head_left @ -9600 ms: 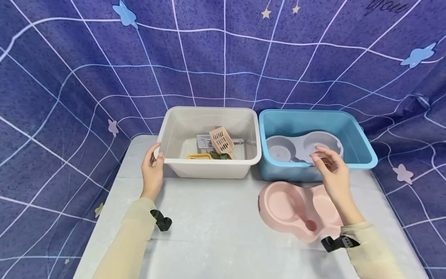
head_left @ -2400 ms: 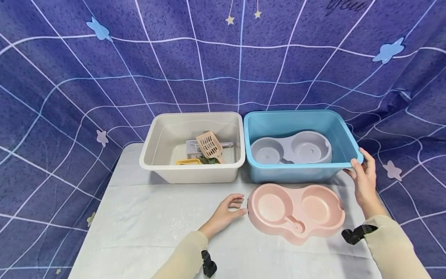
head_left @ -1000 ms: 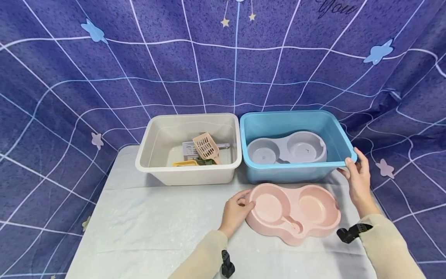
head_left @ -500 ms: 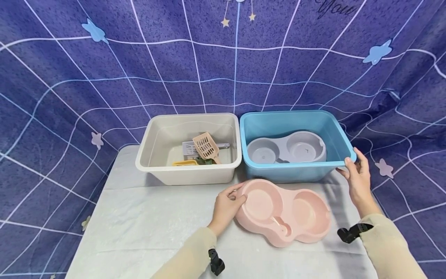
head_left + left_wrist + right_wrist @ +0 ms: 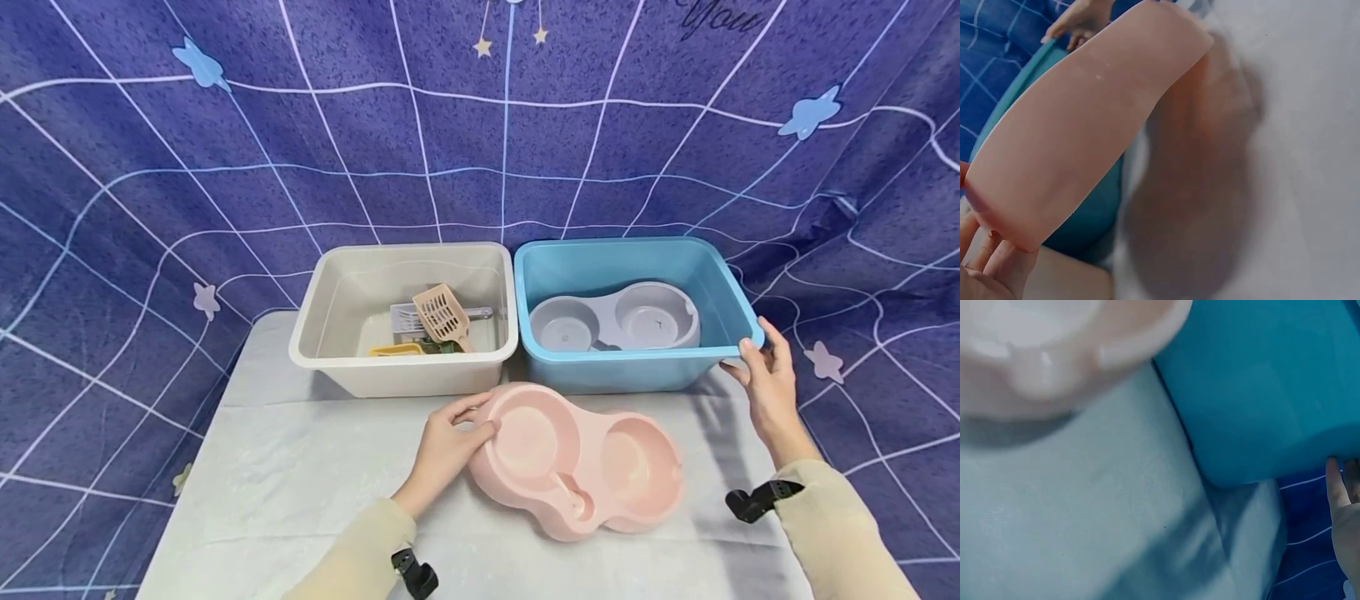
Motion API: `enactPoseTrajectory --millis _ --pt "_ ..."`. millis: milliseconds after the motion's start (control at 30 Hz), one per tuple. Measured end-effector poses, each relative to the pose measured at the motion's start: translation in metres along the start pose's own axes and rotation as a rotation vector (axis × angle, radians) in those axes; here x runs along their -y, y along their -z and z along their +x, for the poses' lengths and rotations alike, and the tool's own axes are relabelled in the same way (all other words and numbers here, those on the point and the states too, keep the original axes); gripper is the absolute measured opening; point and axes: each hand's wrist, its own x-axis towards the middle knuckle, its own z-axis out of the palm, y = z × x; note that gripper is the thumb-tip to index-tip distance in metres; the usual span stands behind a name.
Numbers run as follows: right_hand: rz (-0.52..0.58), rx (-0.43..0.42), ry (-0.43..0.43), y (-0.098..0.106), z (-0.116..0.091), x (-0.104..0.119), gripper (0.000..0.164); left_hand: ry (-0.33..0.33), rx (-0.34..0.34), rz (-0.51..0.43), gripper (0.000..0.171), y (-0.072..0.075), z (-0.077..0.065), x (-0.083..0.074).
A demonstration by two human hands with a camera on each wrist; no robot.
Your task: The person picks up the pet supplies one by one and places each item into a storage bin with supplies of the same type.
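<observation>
My left hand point(image 5: 442, 446) pinches the left end of a pink double pet bowl point(image 5: 591, 454), thumb on the rim and fingers behind it. In the left wrist view the bowl's smooth side point(image 5: 1079, 125) stands above its broad shadow, raised off the table and slanting down to the right. My right hand point(image 5: 771, 392) holds the front right corner of a blue plastic bin point(image 5: 622, 372), thumb on top of the rim and fingers beneath. Inside that bin lies a grey double pet bowl point(image 5: 605, 321).
A cream bin point(image 5: 420, 380) stands left of the blue one. It holds a beige litter scoop point(image 5: 442, 315), a grey slotted scoop point(image 5: 480, 313), a yellow-rimmed item point(image 5: 397, 351) and something green. A white cloth covers the table point(image 5: 285, 467); a blue starry curtain point(image 5: 420, 125) hangs behind.
My left hand left the cream bin's rim, gripped the pink bowl and moved it left, lifted and turned. My right hand went from above the grey bowl to the blue bin's corner.
</observation>
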Motion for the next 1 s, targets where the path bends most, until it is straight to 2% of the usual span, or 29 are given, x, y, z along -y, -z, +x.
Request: enactPoseTrajectory --millis 233,467,800,1000 --pt "0.001 -0.023 -0.019 -0.002 -0.001 0.000 0.057 -0.007 0.005 -0.086 0.040 0.023 -0.009 -0.026" --pt "-0.027 -0.021 -0.026 -0.003 -0.001 -0.001 0.058 -0.012 -0.013 -0.128 0.041 0.040 -0.012 -0.050" --pt "-0.044 -0.042 -0.011 -0.002 0.000 -0.001 0.056 0.047 -0.020 -0.228 0.044 0.050 -0.007 -0.071" --pt "-0.063 -0.052 -0.015 -0.003 0.000 -0.002 0.057 0.031 -0.033 -0.250 0.045 0.054 -0.001 -0.081"
